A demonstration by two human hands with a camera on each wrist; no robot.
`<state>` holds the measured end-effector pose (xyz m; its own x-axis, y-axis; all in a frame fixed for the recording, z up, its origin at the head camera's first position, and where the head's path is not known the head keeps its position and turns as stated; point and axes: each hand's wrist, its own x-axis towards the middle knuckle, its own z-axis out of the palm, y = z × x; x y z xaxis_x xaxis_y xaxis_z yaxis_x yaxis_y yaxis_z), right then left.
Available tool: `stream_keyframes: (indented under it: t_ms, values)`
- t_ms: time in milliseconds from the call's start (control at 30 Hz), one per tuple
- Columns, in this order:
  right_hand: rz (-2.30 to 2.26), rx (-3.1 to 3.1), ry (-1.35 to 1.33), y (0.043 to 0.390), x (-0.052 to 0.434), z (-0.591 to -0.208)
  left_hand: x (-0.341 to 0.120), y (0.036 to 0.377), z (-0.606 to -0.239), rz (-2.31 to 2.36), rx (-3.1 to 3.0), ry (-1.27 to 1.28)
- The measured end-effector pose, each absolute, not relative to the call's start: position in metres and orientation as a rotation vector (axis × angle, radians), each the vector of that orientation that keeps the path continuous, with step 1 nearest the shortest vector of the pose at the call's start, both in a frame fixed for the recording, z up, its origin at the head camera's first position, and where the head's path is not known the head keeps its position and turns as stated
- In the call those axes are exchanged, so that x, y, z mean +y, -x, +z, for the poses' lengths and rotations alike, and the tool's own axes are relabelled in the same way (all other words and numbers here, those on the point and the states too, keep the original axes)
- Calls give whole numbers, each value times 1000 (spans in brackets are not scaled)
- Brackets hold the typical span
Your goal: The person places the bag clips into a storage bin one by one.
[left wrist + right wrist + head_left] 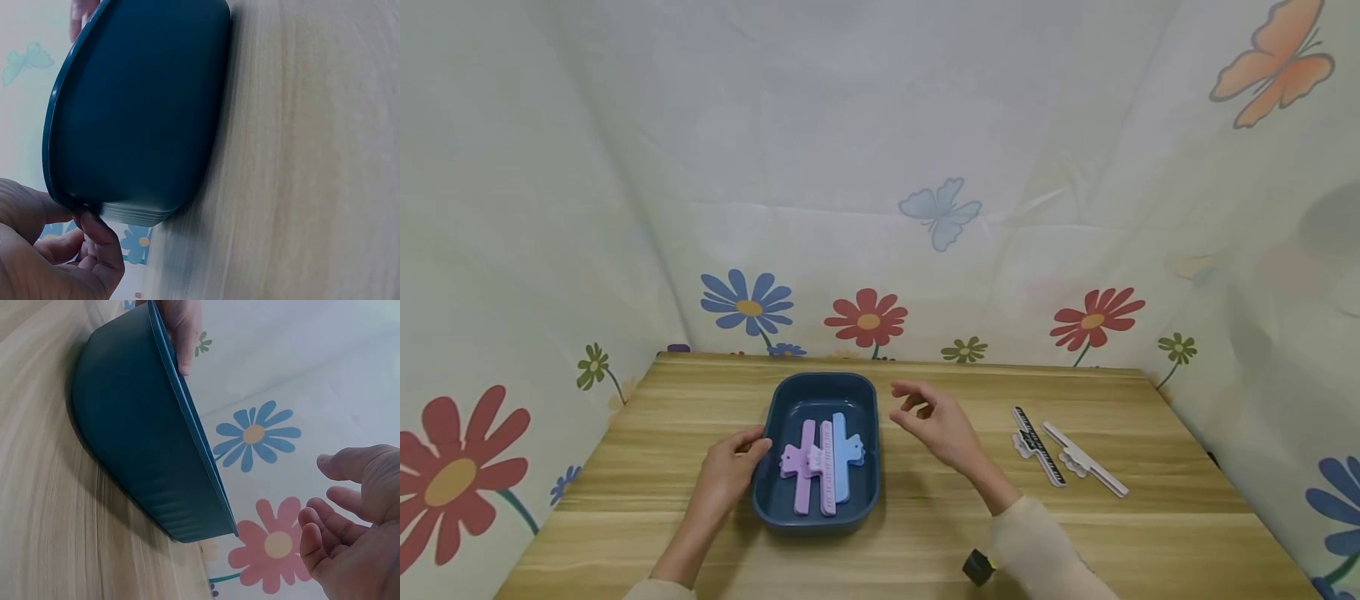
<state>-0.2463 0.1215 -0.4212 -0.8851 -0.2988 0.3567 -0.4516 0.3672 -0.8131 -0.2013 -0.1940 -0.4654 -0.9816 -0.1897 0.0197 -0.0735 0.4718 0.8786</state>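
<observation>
Dark blue plastic tray (816,397), rounded at its corners, stands upright on the wood-grain table (925,533), in front of the person and a little left of the table's middle. The left hand (727,471) pinches its left rim between thumb and fingers, the thumb on the upper side and fingertips beneath the lip. Just beside the opposite rim, the right hand (942,429) hovers with nothing in it, fingers loosely bent and the thumb well apart from them; it does not touch the tray.

Three long-bar clips lie side by side inside: a purple clip (804,487) on the left, a pale pink clip (827,492) in the middle and a light blue clip (841,467) on the right. Well to the right on the bare wood, a black-and-white clip (1051,468) and a white clip (1105,477) lie slantwise, near each other. By the cream right sleeve (1045,554) sits a small black object (977,567), probably a block, though the view is too poor to be sure. Behind hangs a pale backdrop (820,125) printed with flowers and butterflies.
</observation>
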Motion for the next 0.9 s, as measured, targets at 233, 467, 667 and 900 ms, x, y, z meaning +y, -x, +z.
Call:
stream_keyframes:
  t_ms: [233, 467, 667, 900]
  values:
    - [1550, -2467, -635, 245, 131, -420, -193, 201, -465, -1549, -2611, -245]
    - [1555, -2449, -619, 245, 143, -418, -194, 200, -464, -1563, -2609, -263]
    - [1550, -2443, -591, 245, 154, -417, -194, 201, -464, -1559, -2612, -262]
    - [1542, -2427, -556, 242, 170, -413, -194, 201, -464, -1561, -2612, -253]
